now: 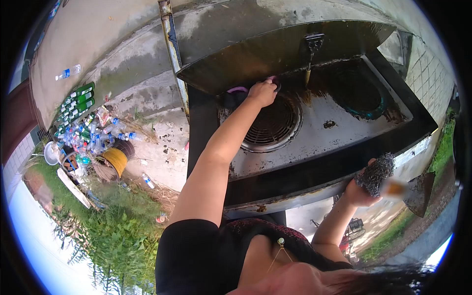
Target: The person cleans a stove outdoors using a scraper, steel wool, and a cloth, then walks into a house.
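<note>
My left hand [264,92] is closed at the back edge of the stove's left burner [273,125]; what its fingers hold is too small and dark to make out. A purple curved piece [238,89] lies just left of it. Over the stove's front right corner, my right hand [361,191] grips a grey steel wool pad [376,176]. Beside that pad is a scraper [420,194] with a wide stained blade and a blurred orange handle; whether my fingers also hold it is unclear. The metal stove top [314,142] is covered in dark grime.
A brush-like tool [308,73] leans on the raised back panel [236,64]. The right burner area [359,93] is blackened. A rusty pipe [173,54] rises behind the stove's left side. Plastic bottles [93,137], green bottles [76,104] and a yellow bucket [114,162] are on the ground left.
</note>
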{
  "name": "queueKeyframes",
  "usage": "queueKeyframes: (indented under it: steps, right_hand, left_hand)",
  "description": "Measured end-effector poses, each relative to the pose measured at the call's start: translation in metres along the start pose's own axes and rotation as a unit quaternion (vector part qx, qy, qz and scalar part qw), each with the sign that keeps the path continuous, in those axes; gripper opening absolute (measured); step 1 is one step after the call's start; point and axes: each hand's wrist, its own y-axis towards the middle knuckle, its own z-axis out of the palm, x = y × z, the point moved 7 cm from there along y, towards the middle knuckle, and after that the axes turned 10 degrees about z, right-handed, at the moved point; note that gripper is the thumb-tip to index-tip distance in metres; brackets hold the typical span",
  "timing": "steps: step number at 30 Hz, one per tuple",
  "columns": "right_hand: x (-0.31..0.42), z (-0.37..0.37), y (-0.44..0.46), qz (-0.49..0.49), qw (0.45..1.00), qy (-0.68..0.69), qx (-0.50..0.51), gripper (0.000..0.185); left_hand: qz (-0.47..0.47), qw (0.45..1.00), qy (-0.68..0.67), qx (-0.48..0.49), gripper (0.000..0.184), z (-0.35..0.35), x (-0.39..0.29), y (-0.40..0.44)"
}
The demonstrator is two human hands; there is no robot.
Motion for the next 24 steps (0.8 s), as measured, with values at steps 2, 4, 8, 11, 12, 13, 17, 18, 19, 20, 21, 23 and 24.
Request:
queueKeyframes:
  steps: [2, 4, 8, 11, 12, 13, 17, 18, 19, 20, 21, 23, 24]
  right_hand:
    - [-0.005, 0.014, 0.002, 0.008, 0.999, -0.01, 0.031, 0.025]
    - [-0.005, 0.013, 0.002, 0.008, 0.998, -0.068, 0.008, 0.025]
    - [-0.006, 0.043, 0.003, 0.0, 0.955, -0.298, 0.009, 0.025]
    - [-0.024, 0.08, -0.002, 0.127, 0.895, -0.425, 0.052, 0.02]
    - [-0.037, 0.104, -0.015, 0.214, 0.889, -0.401, 0.046, 0.014]
    - [-0.054, 0.11, -0.025, 0.275, 0.867, -0.405, 0.088, 0.015]
    - [-0.134, 0.157, -0.091, 0.461, 0.785, -0.361, 0.2, 0.018]
    - [-0.151, 0.167, -0.108, 0.49, 0.751, -0.381, 0.228, 0.018]
    - [-0.163, 0.178, -0.124, 0.478, 0.729, -0.414, 0.261, 0.019]
    - [-0.176, 0.186, -0.139, 0.479, 0.701, -0.437, 0.298, 0.021]
    - [-0.187, 0.191, -0.154, 0.456, 0.655, -0.482, 0.361, 0.024]
    - [-0.186, 0.215, -0.164, 0.277, 0.601, -0.598, 0.453, 0.027]
    - [-0.191, 0.214, -0.166, 0.33, 0.587, -0.582, 0.456, 0.029]
  left_hand:
    - [0.012, 1.0, -0.012, -0.001, 0.02, -0.022, 0.009, -0.027]
    - [-0.001, 0.999, -0.036, 0.008, 0.019, -0.043, 0.002, -0.074]
    - [-0.128, 0.981, -0.126, -0.077, 0.02, -0.103, -0.008, -0.18]
    - [-0.213, 0.921, -0.243, -0.219, 0.023, -0.139, -0.022, -0.251]
    - [-0.236, 0.886, -0.317, -0.244, 0.033, -0.132, -0.017, -0.271]
    - [-0.219, 0.869, -0.37, -0.246, 0.037, -0.136, -0.028, -0.28]
    - [-0.086, 0.834, -0.494, -0.231, 0.063, -0.156, -0.071, -0.292]
    - [-0.055, 0.844, -0.48, -0.234, 0.067, -0.163, -0.077, -0.293]
    - [-0.023, 0.853, -0.464, -0.238, 0.071, -0.169, -0.082, -0.295]
    - [-0.019, 0.848, -0.472, -0.239, 0.078, -0.163, -0.08, -0.297]
    - [-0.022, 0.834, -0.499, -0.237, 0.074, -0.167, -0.086, -0.298]
    - [-0.075, 0.837, -0.491, -0.229, 0.065, -0.159, -0.081, -0.302]
    - [-0.104, 0.819, -0.5, -0.262, 0.05, -0.16, -0.076, -0.307]
